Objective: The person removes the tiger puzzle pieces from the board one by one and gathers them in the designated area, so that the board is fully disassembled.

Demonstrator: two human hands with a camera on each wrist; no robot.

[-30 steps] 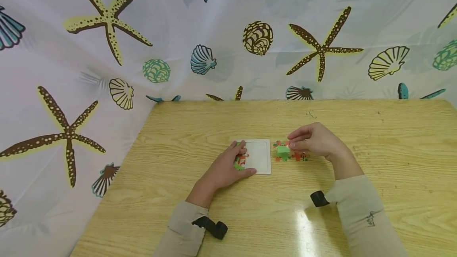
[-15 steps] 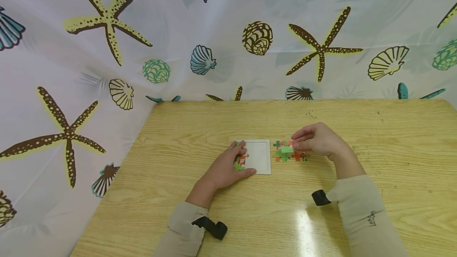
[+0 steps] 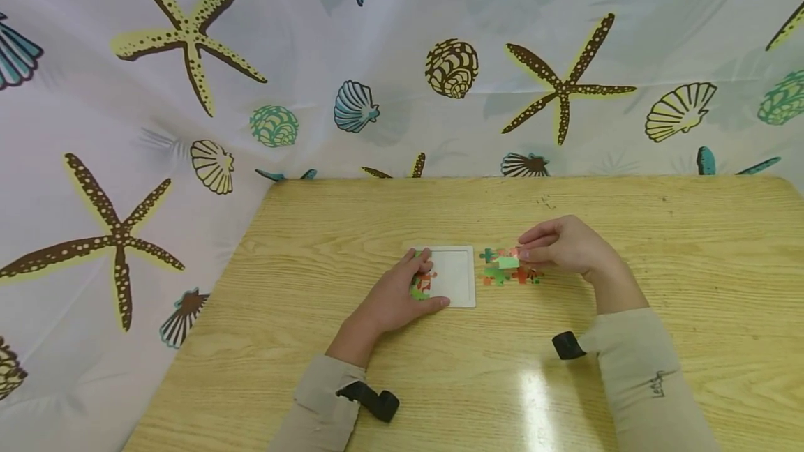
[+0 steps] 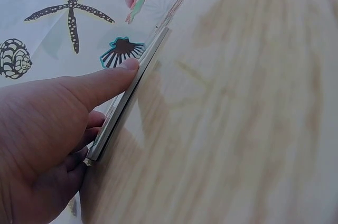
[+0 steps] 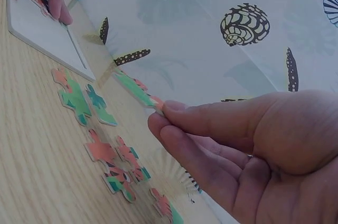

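A square white puzzle tray (image 3: 453, 277) lies on the table, with red and green puzzle pieces (image 3: 424, 286) in its left part. My left hand (image 3: 402, 293) holds the tray, its thumb at the near edge and its fingers over the left side, partly covering those pieces. Between thumb and fingertips, my right hand (image 3: 570, 248) pinches a mostly green puzzle piece (image 5: 134, 91) with some orange on it. That piece is raised above several loose puzzle pieces (image 5: 75, 101) lying right of the tray. In the head view, the right hand and its piece partly hide them.
The wooden table (image 3: 352, 215) extends around the tray on all sides. White cloth (image 3: 402, 124) printed with shells and starfish hangs behind it and at the left. Black wrist-worn devices (image 3: 568, 346) stick out from both sleeves.
My right hand has shifted slightly right with the pinched puzzle piece, which tilts a little differently. The left hand and the tray stay where they were.
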